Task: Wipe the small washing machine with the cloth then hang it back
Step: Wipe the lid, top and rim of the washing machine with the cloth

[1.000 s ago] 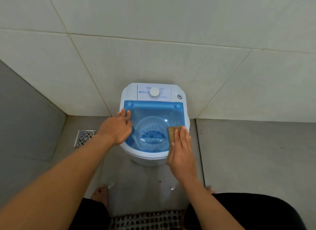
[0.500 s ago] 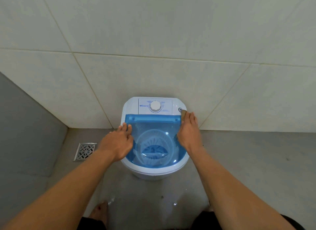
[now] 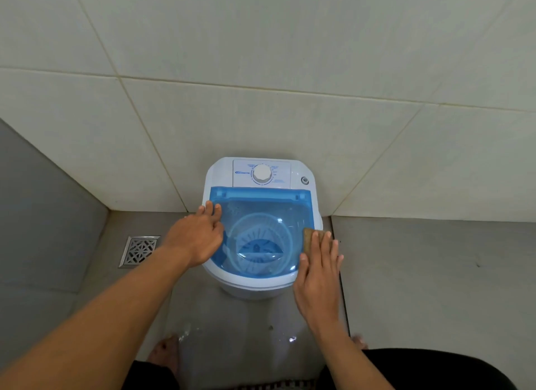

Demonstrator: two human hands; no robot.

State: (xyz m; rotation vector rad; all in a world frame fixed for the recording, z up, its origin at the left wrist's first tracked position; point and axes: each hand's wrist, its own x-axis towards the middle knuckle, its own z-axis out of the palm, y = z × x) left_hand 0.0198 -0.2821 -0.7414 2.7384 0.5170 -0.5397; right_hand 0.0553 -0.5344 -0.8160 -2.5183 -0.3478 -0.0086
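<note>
Grey floor (image 3: 420, 273) meets tiled wall (image 3: 261, 114), the small washing machine (image 3: 262, 227) standing against it with open floor either side (a drain (image 3: 139, 251) off left). The left hand (image 3: 197, 238) lies flat on its left edge; the right hand (image 3: 317, 276), fingers straight, presses the cloth (image 3: 310, 237) onto the right rim.

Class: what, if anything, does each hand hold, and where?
Nothing gripped. The right hand presses the cloth flat against the machine rim, covering its near end; the left hand rests on the lid.
</note>
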